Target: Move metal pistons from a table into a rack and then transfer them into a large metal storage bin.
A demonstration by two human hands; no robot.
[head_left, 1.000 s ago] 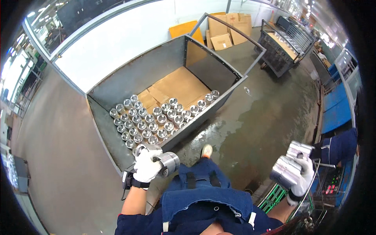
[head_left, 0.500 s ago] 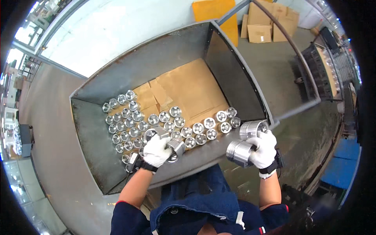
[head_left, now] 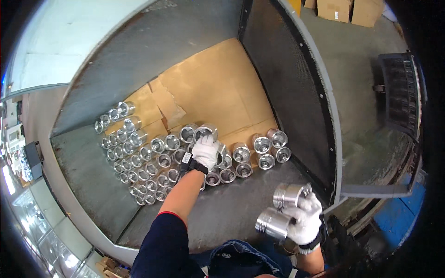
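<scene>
My left hand [head_left: 205,152], in a white glove, reaches into the bin with its fingers over the near rim of a shiny metal piston [head_left: 207,130]. A second piston [head_left: 187,133] stands close on its left; the fingertips are partly hidden, but the hand appears closed on the pair. In front of the bin's near wall, my gloved right hand [head_left: 306,218] grips two more pistons, one upper [head_left: 288,194] and one lower [head_left: 272,223], both tilted sideways. Rows of pistons [head_left: 136,160] stand on the cardboard in the bin's left and near parts.
Grey metal walls [head_left: 139,46] surround the bin, and brown cardboard [head_left: 213,83] lines its floor. A dark perforated side panel [head_left: 292,83] rises on the right. Beyond it are a dark rack [head_left: 399,92], cardboard boxes [head_left: 333,9] and a blue surface [head_left: 398,217].
My left hand has gone from above the near wall forward into the bin with its pistons, up to the standing rows. The view has shifted closer. My right hand still carries its two pistons.
</scene>
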